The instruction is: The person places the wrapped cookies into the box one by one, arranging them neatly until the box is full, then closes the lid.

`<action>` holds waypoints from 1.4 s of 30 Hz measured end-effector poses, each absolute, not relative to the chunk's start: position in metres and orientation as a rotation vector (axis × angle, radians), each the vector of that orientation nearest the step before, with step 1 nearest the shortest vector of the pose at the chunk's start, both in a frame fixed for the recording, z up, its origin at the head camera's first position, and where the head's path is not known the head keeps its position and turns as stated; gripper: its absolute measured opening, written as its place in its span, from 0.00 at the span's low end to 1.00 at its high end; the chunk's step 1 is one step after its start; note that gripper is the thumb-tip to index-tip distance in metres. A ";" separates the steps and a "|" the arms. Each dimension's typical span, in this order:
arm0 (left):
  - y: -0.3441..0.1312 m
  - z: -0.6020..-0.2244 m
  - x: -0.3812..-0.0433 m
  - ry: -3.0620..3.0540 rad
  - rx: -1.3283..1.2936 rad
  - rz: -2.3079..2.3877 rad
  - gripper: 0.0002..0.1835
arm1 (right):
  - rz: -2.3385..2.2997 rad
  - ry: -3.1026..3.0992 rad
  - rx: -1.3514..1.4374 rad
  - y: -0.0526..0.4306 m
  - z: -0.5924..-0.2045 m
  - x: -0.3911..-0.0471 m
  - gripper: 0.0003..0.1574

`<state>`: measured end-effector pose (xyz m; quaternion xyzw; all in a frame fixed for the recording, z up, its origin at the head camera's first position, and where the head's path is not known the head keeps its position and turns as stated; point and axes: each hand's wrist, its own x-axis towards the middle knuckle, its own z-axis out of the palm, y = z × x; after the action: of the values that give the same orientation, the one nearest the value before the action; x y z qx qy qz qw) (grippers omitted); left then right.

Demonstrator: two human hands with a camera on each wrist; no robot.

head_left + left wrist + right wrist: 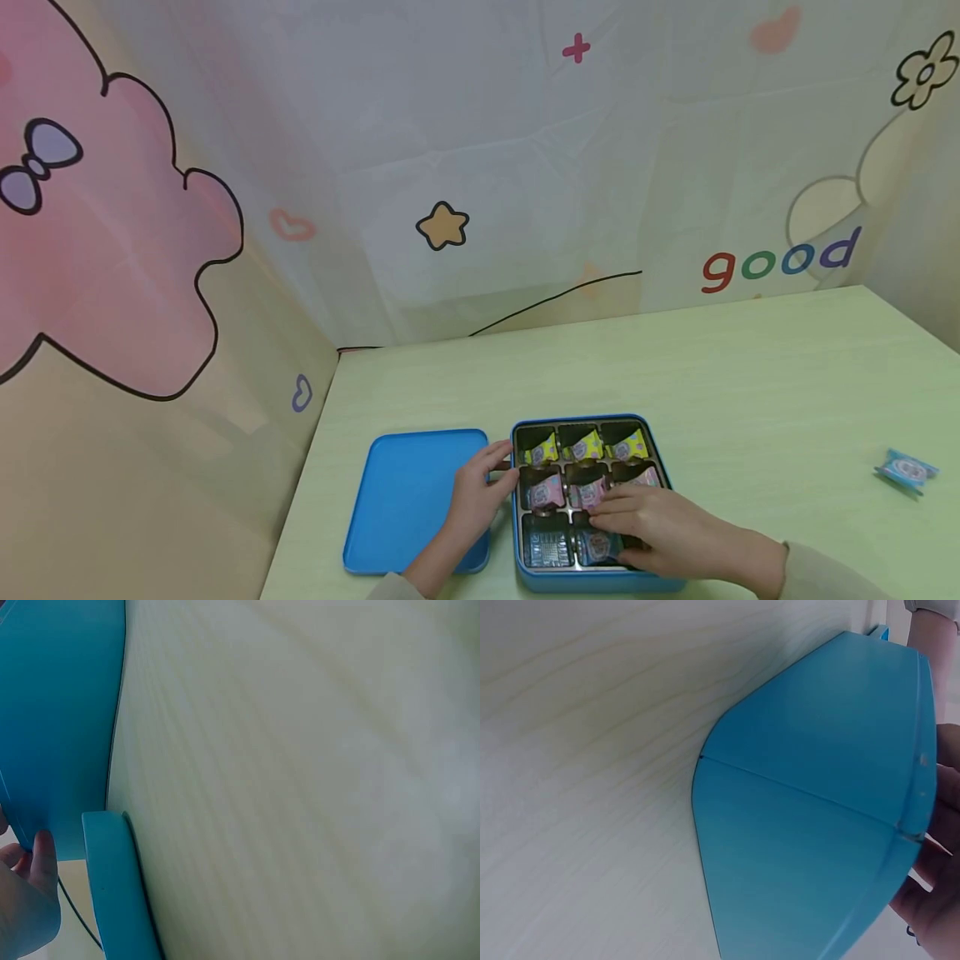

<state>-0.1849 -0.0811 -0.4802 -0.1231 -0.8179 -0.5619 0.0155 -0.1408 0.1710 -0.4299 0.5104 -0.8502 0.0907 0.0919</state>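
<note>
A blue tin (pixel 602 578) with a dark divided tray stands open. Yellow wrapped candies (pixel 584 447) fill its back row and pink wrapped candies (pixel 546 492) the middle row. In the front row, a blue wrapper (pixel 548 547) lies in the left compartment and a blue wrapped candy (pixel 597 546) in the middle one. My right hand (pixel 660 529) reaches over the front right corner, thumb and fingertips pinching that candy's edge, the front right compartment mostly hidden beneath. My left hand (pixel 480 487) rests against the tin's left side, fingers extended to the rim.
The blue lid (pixel 408 500) lies flat just left of the tin, partly under the left forearm. Another blue wrapped candy (pixel 906 470) sits far right on the pale green table (pixel 757 383). A printed cloth (pixel 510 183) hangs behind the table and along the left.
</note>
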 end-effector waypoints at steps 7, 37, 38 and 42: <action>-0.081 -0.481 -0.185 -2.559 -0.378 -1.762 0.22 | 0.266 -2.503 1.516 0.171 -0.429 -0.142 0.23; -0.081 -0.480 -0.184 -2.557 -0.353 -1.779 0.21 | 0.317 -2.541 1.295 0.186 -0.429 -0.149 0.21; -0.081 -0.480 -0.184 -2.557 -0.354 -1.782 0.21 | 0.320 -2.540 1.287 0.186 -0.429 -0.149 0.21; -0.081 -0.481 -0.185 -2.556 -0.356 -1.781 0.21 | 0.328 -2.546 1.265 0.190 -0.430 -0.150 0.20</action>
<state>-0.1846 -0.0808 -0.4811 -0.1136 -0.8151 -0.5681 0.0031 -0.1500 0.1897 -0.4300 0.4378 -0.8809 0.1134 0.1394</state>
